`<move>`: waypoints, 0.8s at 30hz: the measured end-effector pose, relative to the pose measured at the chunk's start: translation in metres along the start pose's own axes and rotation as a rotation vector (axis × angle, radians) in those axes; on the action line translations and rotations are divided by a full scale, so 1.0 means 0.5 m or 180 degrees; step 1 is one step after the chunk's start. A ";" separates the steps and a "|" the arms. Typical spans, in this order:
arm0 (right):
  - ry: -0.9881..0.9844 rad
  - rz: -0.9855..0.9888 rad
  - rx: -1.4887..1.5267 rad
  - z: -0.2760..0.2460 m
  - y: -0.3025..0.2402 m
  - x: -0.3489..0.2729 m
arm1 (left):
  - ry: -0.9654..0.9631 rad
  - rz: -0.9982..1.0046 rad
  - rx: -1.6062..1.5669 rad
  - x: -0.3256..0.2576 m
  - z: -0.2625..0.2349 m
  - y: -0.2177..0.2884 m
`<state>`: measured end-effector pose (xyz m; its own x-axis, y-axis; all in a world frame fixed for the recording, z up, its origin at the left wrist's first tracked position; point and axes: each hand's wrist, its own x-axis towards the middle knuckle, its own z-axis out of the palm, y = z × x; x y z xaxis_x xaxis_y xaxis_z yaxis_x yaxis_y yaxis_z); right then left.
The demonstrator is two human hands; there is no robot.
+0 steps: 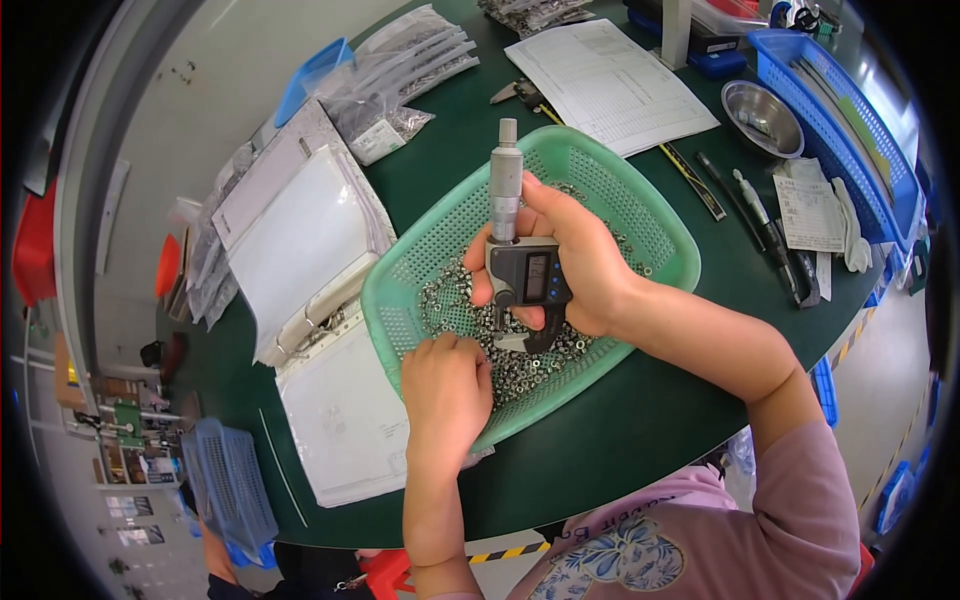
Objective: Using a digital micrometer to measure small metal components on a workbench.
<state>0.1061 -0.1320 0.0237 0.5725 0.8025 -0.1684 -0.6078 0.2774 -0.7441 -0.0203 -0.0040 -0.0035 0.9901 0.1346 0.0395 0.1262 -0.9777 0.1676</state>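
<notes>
A digital micrometer (527,272) with a grey body, small display and silver thimble is held upright in my right hand (585,255), whose fingers wrap round it. Its frame end hangs over a green perforated plastic basket (665,230) that holds many small metal nut-like parts (545,380). At the basket's near left side is my left hand (447,388), back upward and fingers curled in together, just left of the micrometer's lower end. Its fingertips are turned away, so anything pinched in them is hidden.
An open ring binder (310,260) lies left of the basket on the green table (640,400). Beyond are bagged parts (400,60), a caliper (525,95) and paper sheets (610,80). A metal bowl (762,118), another micrometer (755,200) and a blue basket (840,130) stand right.
</notes>
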 end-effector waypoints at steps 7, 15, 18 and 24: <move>-0.0237 0.0028 0.0082 -0.004 -0.003 -0.005 | 0.0457 -0.0364 -0.3670 0.012 -0.029 0.002; -0.0312 0.0088 0.0266 -0.004 -0.002 -0.002 | 0.0337 -0.0075 -0.3609 0.007 -0.037 -0.001; -0.0340 0.0150 0.0146 -0.006 -0.002 -0.001 | 0.0446 0.0039 -0.3226 0.007 -0.044 0.003; -0.0388 0.0226 0.0136 -0.007 -0.001 -0.002 | 0.0622 0.0230 -0.2557 0.005 -0.054 0.015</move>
<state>0.1081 -0.1348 0.0220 0.4576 0.8784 -0.1378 -0.6687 0.2379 -0.7044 -0.0187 -0.0069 0.0246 0.9563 0.1739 0.2351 -0.0927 -0.5821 0.8078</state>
